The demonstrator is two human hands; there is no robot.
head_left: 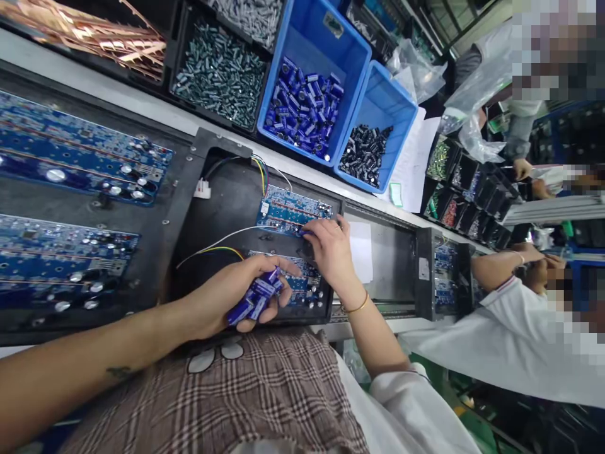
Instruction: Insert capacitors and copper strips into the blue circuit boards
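Your left hand (240, 280) is cupping several blue capacitors (255, 296) by the nearer board (305, 293); your right hand (331, 249) is pinching another capacitor (306, 232) at the farther board's (288, 205) near edge. Beyond, a blue bin (312, 28) is holding more loose ones.

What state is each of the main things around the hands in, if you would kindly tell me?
Left hand: curled around several blue capacitors
Right hand: bent, pinching a small blue part
Upper circuit board: lying flat, partly covered by the right hand
Lower circuit board: partly hidden by the left hand
Larger blue bin: open, part-filled with loose capacitors
Smaller blue bin: open, part-filled with black parts
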